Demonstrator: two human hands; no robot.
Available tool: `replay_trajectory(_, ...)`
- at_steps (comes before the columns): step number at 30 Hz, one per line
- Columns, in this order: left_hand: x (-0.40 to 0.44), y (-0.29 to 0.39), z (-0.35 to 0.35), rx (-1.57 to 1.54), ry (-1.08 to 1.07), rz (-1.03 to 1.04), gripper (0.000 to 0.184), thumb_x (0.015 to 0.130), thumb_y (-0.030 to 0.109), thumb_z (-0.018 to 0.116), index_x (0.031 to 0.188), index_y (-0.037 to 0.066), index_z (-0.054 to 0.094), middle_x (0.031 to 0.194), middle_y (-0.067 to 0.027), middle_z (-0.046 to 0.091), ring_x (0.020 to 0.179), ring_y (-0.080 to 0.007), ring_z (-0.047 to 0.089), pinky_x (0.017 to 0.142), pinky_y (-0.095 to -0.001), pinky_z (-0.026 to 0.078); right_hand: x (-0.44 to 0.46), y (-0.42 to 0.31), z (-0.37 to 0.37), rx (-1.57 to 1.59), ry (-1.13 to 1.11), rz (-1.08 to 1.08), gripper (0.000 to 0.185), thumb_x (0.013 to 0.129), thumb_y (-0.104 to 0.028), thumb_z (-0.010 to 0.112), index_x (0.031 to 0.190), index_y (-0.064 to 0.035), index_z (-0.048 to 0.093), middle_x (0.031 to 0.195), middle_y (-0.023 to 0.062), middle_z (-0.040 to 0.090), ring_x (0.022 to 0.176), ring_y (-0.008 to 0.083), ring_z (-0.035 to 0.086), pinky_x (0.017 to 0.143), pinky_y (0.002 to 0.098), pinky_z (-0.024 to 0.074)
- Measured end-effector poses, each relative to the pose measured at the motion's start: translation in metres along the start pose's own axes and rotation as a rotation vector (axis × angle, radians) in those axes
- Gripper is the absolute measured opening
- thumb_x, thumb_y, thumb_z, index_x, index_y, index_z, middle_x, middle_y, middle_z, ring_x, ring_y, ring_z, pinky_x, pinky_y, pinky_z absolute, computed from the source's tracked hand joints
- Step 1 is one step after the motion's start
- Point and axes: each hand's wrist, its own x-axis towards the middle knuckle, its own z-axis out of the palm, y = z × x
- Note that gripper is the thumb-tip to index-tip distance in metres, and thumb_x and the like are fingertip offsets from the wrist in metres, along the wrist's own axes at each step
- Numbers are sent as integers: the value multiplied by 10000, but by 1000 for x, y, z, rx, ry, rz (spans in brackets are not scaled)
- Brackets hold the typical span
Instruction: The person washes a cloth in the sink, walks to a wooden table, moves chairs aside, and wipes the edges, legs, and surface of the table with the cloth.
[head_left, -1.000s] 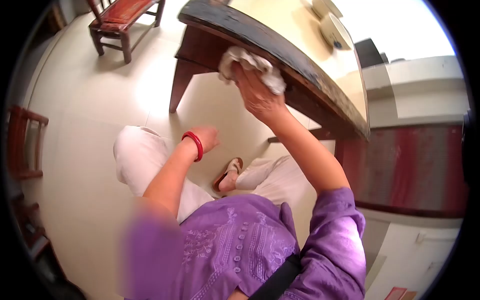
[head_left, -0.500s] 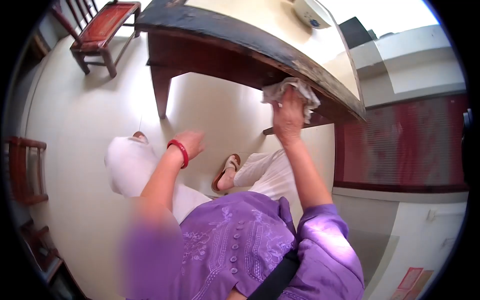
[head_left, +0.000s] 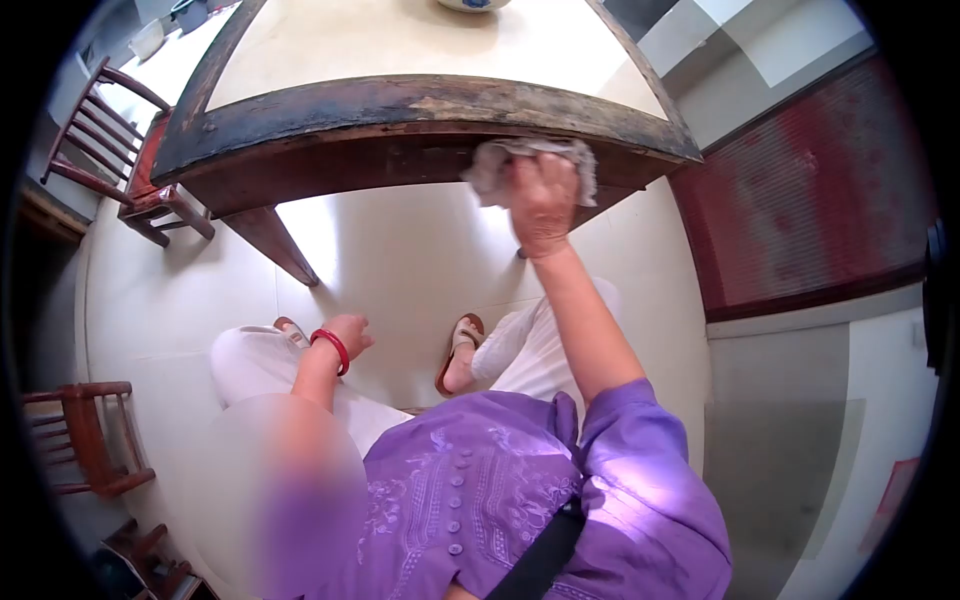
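Note:
My right hand (head_left: 545, 200) presses a crumpled pale grey cloth (head_left: 490, 178) against the front side of a wooden table (head_left: 350, 110), just under its worn dark edge. The fingers are closed over the cloth, which bunches out on both sides of them. Wearing a red bangle (head_left: 331, 350), my left hand (head_left: 349, 336) hangs above my left knee, away from the table. Its fingers are loosely bent and slightly apart, with nothing visible in them.
A bowl (head_left: 473, 4) with blue decoration stands on the pale tabletop. One red-brown chair (head_left: 150, 195) is at the left, and another chair (head_left: 105, 440) is lower left. A dark red ribbed panel (head_left: 800, 190) lies to the right. The table leg (head_left: 275, 250) reaches the tiled floor.
My view has turned, so the table now lies more level across it. My right hand and the cloth have shifted left along the table's side. The left hand has moved slightly lower left.

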Motion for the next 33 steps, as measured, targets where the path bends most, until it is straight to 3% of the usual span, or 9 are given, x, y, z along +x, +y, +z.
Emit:
replay_trajectory(1,-5,1,0,11,-24,-14,369,849,296,627,1100,26,621,1086,-194,642,1038,-351,603,890,-431,479,-2,11,-3,56,-32,78,180,767,-125,663,940,-84,633,893,91,525,857,295,504,747,411,410)
replay_trajectory(6,-9,2,3,4,-63,-61,341,850,285,627,1083,37,632,1091,-190,643,1046,-347,604,886,-428,482,10,-3,-3,127,119,147,137,773,-118,662,894,-69,620,892,108,539,864,307,502,768,419,411)
replay_trajectory(9,1,2,8,18,-126,-91,351,853,284,623,1099,33,625,1094,-191,642,1040,-346,608,886,-424,485,11,-15,-2,139,-19,206,166,758,-116,668,912,-66,634,918,106,555,894,298,510,799,416,416)
replay_trajectory(11,8,0,15,42,-164,-78,377,854,287,624,1129,30,617,1107,-192,639,1043,-344,608,893,-418,486,11,-44,12,317,76,-59,131,736,-133,656,858,-97,627,843,69,530,832,249,510,749,389,410)
replay_trajectory(13,8,3,17,41,-154,-68,409,850,297,630,1160,31,607,1124,-193,635,1052,-342,606,905,-414,483,38,-82,5,301,193,1,110,738,-137,637,845,-114,634,818,53,522,816,235,513,738,387,408)
replay_trajectory(16,11,2,21,57,-144,-64,437,846,305,636,1190,38,598,1141,-193,631,1063,-341,604,921,-410,477,32,-70,14,321,245,-45,87,745,-137,627,832,-132,618,817,40,512,815,226,506,740,380,403)
replay_trajectory(19,8,1,19,42,-144,-73,441,845,306,631,1196,41,598,1147,-192,629,1072,-340,599,929,-412,473,1,-17,16,233,14,43,112,750,-139,675,851,-119,631,852,71,531,858,259,515,782,397,422)
replay_trajectory(25,9,-8,25,56,-188,-80,417,844,300,621,1168,38,605,1136,-193,632,1063,-341,601,913,-416,478,-21,64,26,49,208,372,142,807,-53,625,939,-52,573,931,146,517,918,334,499,826,446,410)
replay_trajectory(33,6,-5,25,49,-166,-49,365,853,296,610,1100,28,619,1065,-202,649,1014,-351,617,870,-439,491,-50,25,56,471,344,841,154,840,10,553,994,15,555,1009,168,539,981,349,510,847,409,418)
